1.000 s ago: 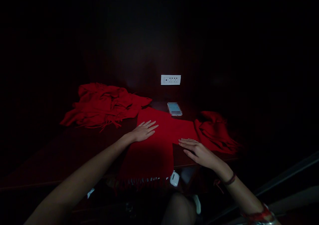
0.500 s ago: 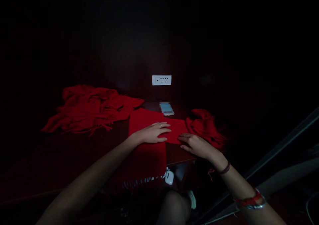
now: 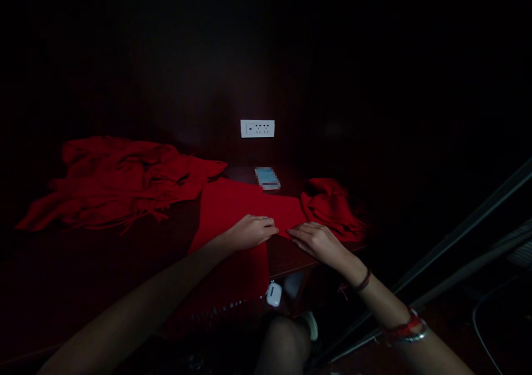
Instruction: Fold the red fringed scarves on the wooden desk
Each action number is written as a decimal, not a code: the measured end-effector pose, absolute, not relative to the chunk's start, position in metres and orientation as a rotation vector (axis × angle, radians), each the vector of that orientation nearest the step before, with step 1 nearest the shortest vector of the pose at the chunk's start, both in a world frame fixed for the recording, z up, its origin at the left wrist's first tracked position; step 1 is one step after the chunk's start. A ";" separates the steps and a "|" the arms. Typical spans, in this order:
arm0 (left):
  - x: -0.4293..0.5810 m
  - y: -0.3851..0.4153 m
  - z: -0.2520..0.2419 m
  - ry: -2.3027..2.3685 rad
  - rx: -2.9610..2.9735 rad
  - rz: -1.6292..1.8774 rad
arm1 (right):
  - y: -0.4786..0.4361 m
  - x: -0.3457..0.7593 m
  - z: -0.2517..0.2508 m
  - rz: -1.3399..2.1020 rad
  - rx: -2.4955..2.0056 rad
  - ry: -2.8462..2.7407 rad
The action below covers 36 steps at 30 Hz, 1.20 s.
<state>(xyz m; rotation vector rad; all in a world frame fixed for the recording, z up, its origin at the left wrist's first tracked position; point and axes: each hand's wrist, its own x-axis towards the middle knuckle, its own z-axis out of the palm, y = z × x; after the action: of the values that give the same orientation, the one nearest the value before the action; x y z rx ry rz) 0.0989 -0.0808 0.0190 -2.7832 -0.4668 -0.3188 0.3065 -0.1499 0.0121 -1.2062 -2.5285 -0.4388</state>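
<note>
- And here the left hand (image 3: 251, 232), spread flat a second ago, has drawn its fingers and thumb together, seemingly pinching the red scarf (image 3: 233, 203) near its inner corner.
- In comes the right hand (image 3: 313, 239), now close beside it, fingertips gathered at the strip's near edge (whether cloth is caught between them, I cannot tell).
- So the work looks switched from flat-palm pressing to fingertip handling of that edge.
- The scarf lies across the table (image 3: 288, 257), fringe past the front, another stretch running right into crumpled cloth (image 3: 330, 206).
- Far left, a rumpled red bundle (image 3: 120, 178) sits untouched.
</note>
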 end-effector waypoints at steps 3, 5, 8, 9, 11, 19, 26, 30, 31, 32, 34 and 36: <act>0.100 -0.079 0.016 -0.521 -2.763 -0.345 | -0.146 0.300 0.009 -0.519 -1.217 -2.513; 0.100 -0.077 0.015 -0.539 -2.759 -0.358 | -0.146 0.298 0.007 -0.567 -1.235 -2.498; 0.099 -0.078 0.015 -0.529 -2.766 -0.356 | -0.146 0.299 0.006 -0.630 -1.240 -2.476; 0.099 -0.078 0.016 -0.520 -2.774 -0.350 | -0.146 0.299 0.006 -0.644 -1.232 -2.469; 0.100 -0.080 0.016 -0.505 -2.809 -0.343 | -0.147 0.301 0.007 -0.642 -1.212 -2.476; 0.075 -0.057 0.034 -0.669 -3.088 -0.649 | -0.147 0.303 0.029 -0.188 -1.164 -2.591; 0.024 -0.022 0.030 -1.747 -2.331 -0.436 | -0.081 0.276 0.070 0.062 -1.658 -2.152; 0.029 -0.022 0.016 -1.869 -2.457 -0.134 | -0.050 0.243 0.066 0.155 -1.969 -2.203; 0.031 -0.022 0.014 -1.903 -2.505 -0.062 | -0.047 0.235 0.062 0.133 -2.013 -2.217; 0.033 -0.022 0.013 -1.937 -2.541 -0.003 | -0.047 0.227 0.058 0.106 -2.054 -2.228; 0.034 -0.020 0.012 -1.985 -2.573 0.057 | -0.049 0.214 0.050 0.073 -2.139 -2.236; 0.034 -0.018 0.012 -2.017 -2.571 0.075 | -0.050 0.206 0.047 0.091 -2.222 -2.224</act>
<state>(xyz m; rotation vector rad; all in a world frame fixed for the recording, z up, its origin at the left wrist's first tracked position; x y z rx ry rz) 0.0343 -0.0178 0.0119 -2.5708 -2.0165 0.0745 0.2058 -0.0496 0.0468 -2.2216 -2.2240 0.0911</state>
